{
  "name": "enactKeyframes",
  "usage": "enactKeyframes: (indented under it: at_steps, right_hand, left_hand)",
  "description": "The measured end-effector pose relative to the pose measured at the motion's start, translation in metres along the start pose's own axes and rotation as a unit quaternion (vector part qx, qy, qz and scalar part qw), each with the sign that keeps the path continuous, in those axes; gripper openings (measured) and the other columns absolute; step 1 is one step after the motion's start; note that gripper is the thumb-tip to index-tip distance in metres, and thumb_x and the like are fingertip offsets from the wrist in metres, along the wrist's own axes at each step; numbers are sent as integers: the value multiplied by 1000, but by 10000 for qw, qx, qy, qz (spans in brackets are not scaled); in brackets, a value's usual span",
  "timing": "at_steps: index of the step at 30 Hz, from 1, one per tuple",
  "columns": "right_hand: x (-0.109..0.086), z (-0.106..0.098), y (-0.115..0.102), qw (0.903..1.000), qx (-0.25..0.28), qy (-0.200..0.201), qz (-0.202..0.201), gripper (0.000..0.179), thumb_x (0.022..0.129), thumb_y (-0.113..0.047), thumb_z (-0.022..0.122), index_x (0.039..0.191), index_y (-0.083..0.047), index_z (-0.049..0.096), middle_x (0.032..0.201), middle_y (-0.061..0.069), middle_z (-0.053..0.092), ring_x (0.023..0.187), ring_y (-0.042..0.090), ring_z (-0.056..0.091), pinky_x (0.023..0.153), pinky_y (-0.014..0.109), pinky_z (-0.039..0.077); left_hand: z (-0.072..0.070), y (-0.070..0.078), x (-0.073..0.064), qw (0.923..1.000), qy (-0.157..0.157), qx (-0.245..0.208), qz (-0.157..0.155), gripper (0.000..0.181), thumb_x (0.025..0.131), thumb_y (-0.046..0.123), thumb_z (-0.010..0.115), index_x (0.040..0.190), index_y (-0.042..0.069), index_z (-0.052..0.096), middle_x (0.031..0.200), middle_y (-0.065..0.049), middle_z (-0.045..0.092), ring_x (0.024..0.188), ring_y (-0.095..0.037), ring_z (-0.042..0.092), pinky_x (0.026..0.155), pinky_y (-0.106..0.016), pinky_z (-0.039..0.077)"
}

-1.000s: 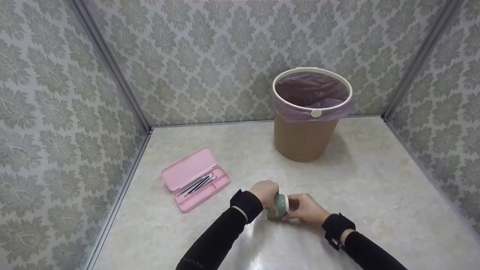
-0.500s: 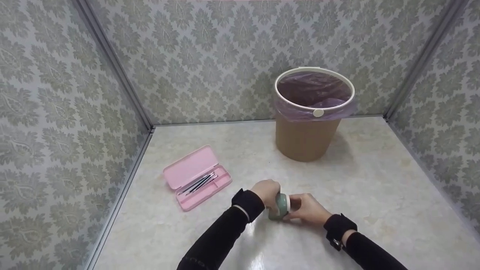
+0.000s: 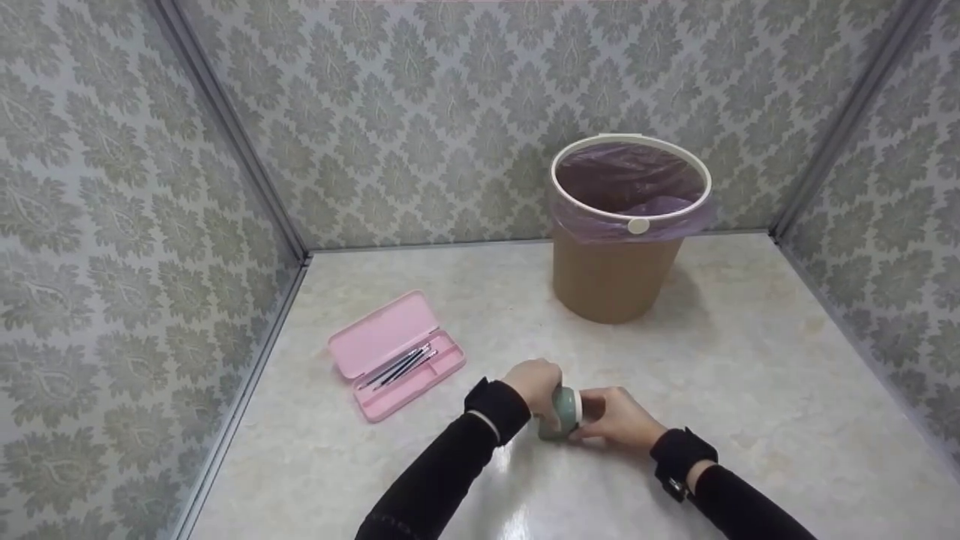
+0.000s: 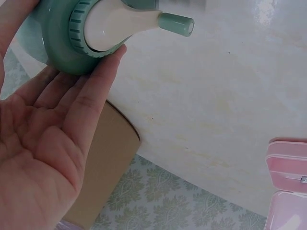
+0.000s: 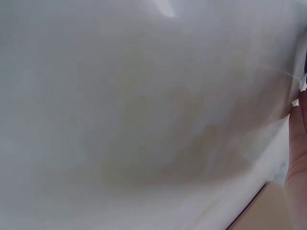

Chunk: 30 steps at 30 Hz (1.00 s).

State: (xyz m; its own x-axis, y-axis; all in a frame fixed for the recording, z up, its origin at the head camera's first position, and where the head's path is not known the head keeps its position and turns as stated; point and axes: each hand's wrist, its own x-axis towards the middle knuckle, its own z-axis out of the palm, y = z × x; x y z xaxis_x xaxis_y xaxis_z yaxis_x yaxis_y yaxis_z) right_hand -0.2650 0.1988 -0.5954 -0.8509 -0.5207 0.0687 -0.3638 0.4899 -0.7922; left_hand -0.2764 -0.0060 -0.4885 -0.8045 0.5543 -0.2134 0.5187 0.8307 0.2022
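A green hand-crank pencil sharpener (image 3: 564,411) stands between my two hands near the front middle of the table. My left hand (image 3: 534,384) grips its body from the left, thumb on one side and fingers (image 4: 91,88) along the other. The left wrist view shows the ridged green ring, the cream crank (image 4: 108,26) and its green knob (image 4: 175,24) jutting out. At the sharpener's white right end, my right hand (image 3: 619,418) holds on with thumb and fingers; what lies inside its fingertips is hidden. Only the fingers (image 5: 298,139) show at the right wrist view's edge.
An open pink pencil case (image 3: 390,409) with several dark pencils (image 3: 401,367) lies to the left on the pale table (image 3: 750,360). At the back right stands a brown waste bin (image 3: 607,281) with a purple liner. Patterned walls (image 3: 450,150) enclose the table at the back and sides.
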Motion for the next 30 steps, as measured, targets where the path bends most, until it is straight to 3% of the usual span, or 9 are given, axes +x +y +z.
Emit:
enactKeyframes:
  at_steps: [8,22,30]
  right_hand:
    - [-15,-12,10,9992,-214,300,182,65,71,-30,92,127,-6,71,126,11,75,120,33,69,108,48,50]
    - [-35,-25,13,9979,-173,390,483,70,71,-33,92,129,-2,68,128,13,73,124,34,67,110,49,47]
    - [-48,-39,19,9954,61,624,722,67,75,-25,91,131,3,65,131,21,70,123,39,67,107,46,50]
  left_hand:
    - [-1,-4,-1,9999,38,131,-33,38,61,28,97,86,9,76,81,-1,75,63,-12,52,61,-25,46]
    - [1,0,2,10000,5,88,-37,39,63,29,97,89,9,76,84,0,74,65,-11,49,63,-24,46]
    - [3,-2,5,10000,-13,3,-44,37,62,28,97,88,10,77,83,0,76,63,-11,49,61,-23,44]
